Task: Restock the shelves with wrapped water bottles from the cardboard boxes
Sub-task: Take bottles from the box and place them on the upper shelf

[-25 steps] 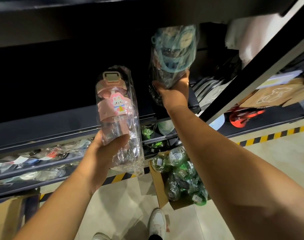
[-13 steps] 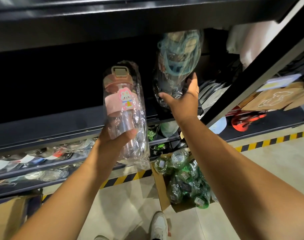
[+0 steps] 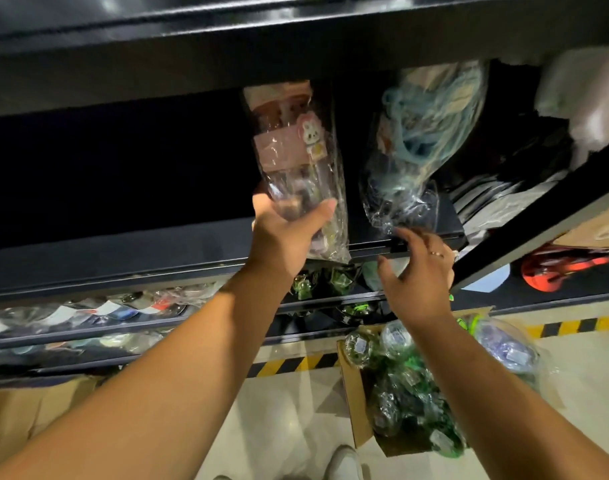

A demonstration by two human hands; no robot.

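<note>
My left hand (image 3: 285, 233) grips the base of a pink wrapped water bottle (image 3: 292, 157) with a bunny sticker, held upright at the front edge of the dark shelf (image 3: 123, 251). To its right a blue wrapped bottle (image 3: 424, 140) stands on that shelf, leaning slightly. My right hand (image 3: 417, 271) hangs just below it with fingers spread and holds nothing. On the floor below, a cardboard box (image 3: 356, 407) holds several green wrapped bottles (image 3: 400, 386).
The black shelf above (image 3: 227, 46) hangs low over the bottle tops. A slanted black upright (image 3: 545, 206) borders the right side. Lower shelves carry wrapped goods (image 3: 88, 310). Another cardboard box (image 3: 19, 410) sits at lower left. My shoe (image 3: 344, 462) is on the tiled floor.
My right hand has let go of the blue bottle and dropped away from it. My left hand has lifted the pink bottle up and right toward the shelf.
</note>
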